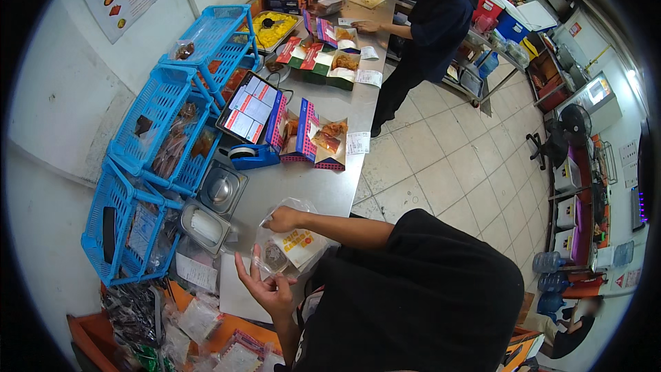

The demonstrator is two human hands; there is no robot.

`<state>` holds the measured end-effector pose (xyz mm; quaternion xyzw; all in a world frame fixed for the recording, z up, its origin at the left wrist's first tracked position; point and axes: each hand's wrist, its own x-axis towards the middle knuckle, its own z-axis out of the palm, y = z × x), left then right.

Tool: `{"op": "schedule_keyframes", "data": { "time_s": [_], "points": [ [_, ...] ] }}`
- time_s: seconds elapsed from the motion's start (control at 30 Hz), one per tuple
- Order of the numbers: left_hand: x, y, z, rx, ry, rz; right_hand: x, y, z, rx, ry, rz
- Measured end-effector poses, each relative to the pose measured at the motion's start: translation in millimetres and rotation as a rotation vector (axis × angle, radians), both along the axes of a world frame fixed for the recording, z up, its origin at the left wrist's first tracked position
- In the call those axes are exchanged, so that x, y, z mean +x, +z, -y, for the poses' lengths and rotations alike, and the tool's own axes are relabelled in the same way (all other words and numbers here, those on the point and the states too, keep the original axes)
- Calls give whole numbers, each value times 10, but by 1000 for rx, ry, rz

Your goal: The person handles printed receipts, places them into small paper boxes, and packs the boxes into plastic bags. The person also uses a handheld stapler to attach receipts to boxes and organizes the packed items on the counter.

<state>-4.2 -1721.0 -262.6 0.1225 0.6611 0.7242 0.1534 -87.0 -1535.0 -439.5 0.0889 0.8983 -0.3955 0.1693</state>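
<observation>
A clear plastic bag (323, 242) is spread between my hands over the steel table's near end. Inside it are a white carton with yellow and orange printing (299, 248) and a round clear-lidded tub (274, 257). My right hand (283, 219) is curled shut on the bag's upper side, its fingertips partly hidden by the film. My left hand (268, 289) is at the bag's lower edge, two fingers extended and the thumb bent inward. Whether it pinches the film is unclear.
Open food boxes (328, 139) with receipts line the steel table (330, 191). Blue plastic racks (150, 129), a tablet (248, 106), a tape dispenser (255, 156) and a steel straw container (205, 226) stand along the wall side. A co-worker (444, 26) handles a container at the far end.
</observation>
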Motion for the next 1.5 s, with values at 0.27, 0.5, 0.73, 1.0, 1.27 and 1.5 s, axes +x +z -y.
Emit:
{"op": "schedule_keyframes", "data": {
  "time_s": [0.27, 0.5, 0.73, 1.0, 1.27, 1.5],
  "points": [
    [-97, -10, 134, 31, 74, 5, 667, 975, -3, 358, 63, -52],
    [-172, -22, 128, 30, 81, 22, 714, 1170, -226, 343, 143, 16],
    [-175, -28, 147, 24, 62, -7, 727, 1119, -221, 341, 215, 57],
    [-161, -37, 146, 5, 57, -5, 796, 986, -190, 377, 400, -43],
    [-96, -17, 0, -16, 11, -13, 832, 960, -157, 478, 583, -33],
    [-152, -301, 230, -70, 133, -143, 813, 2718, -315, 174, 425, -29]
  ]
}}
